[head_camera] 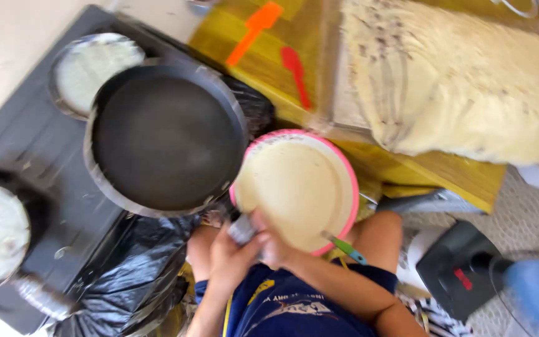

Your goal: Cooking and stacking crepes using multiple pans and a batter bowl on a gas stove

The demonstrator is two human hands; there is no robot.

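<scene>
Both hands meet at the near edge of the pink bowl (294, 190). The left hand (229, 256) is clenched around a small grey handle or cup (242, 228); the picture is too blurred to say which. The right hand (276, 246) rests on the near rim of the bowl, but I cannot tell if its fingers grip the rim or only touch it.

The large dark pan (166, 134) stands just left of the bowl, on a grey stove (32, 143), and its inside is bare. The bowl is full of pale batter, with a green-handled tool (344, 248) at its near right rim. In my judgement the right hand should keep the bowl steady, and the scoop should come up level and cross the short gap to the pan without dripping.
</scene>
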